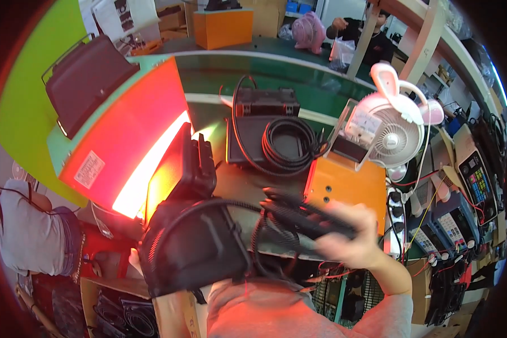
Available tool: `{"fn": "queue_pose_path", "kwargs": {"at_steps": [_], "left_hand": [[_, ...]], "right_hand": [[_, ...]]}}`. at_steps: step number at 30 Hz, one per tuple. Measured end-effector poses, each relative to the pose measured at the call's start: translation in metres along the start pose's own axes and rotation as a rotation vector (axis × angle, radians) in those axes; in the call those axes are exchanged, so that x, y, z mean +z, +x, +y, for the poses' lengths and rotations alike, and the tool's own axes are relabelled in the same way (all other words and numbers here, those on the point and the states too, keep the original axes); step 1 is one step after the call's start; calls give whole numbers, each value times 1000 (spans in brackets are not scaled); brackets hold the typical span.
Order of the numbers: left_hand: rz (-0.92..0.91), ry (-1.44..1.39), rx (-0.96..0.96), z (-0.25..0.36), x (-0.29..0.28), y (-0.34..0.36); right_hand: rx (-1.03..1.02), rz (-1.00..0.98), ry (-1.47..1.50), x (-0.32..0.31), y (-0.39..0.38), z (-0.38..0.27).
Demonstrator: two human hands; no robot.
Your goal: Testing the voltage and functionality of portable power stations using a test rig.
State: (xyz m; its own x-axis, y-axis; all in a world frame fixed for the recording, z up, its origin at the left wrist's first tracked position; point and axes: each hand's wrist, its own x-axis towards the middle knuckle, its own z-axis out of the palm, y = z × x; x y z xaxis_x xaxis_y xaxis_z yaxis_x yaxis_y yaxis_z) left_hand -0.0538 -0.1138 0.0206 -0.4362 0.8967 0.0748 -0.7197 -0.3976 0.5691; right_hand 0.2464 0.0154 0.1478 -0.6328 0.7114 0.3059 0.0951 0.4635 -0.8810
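My left hand (134, 260) shows only as a few fingers at the left edge of a black box-like case (194, 245), closed on its side; the rest hides behind it. The case is tilted close to my body. My right hand (352, 236), blurred by motion, grips a bundle of black ribbed cable (298, 217) over the bench's front part. One length of the cable arcs across the case. Just beyond, another black case (187, 169) stands beside a brightly glowing orange-red panel (138, 141).
A coiled black cable (287, 143) lies on a black case farther back. To the right are an orange box (343, 188), a clear stand with an analog meter (357, 129), a white fan (394, 132), a power strip (396, 219) and bench instruments (448, 225). Other people are at back and left.
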Motion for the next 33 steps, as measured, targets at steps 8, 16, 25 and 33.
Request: {"fn": "queue_pose_path", "kwargs": {"at_steps": [8, 16, 25, 33], "left_hand": [[-125, -108, -143, -65, 102, 83], [-440, -294, -284, -83, 120, 177], [-774, -752, -713, -86, 173, 335], [-365, -660, -927, -94, 147, 445]], "right_hand": [[-74, 108, 1191, 30, 60, 16], [-492, 60, 767, 7, 165, 24], [-296, 185, 627, -32, 303, 19], [125, 356, 559, -63, 404, 90]]}}
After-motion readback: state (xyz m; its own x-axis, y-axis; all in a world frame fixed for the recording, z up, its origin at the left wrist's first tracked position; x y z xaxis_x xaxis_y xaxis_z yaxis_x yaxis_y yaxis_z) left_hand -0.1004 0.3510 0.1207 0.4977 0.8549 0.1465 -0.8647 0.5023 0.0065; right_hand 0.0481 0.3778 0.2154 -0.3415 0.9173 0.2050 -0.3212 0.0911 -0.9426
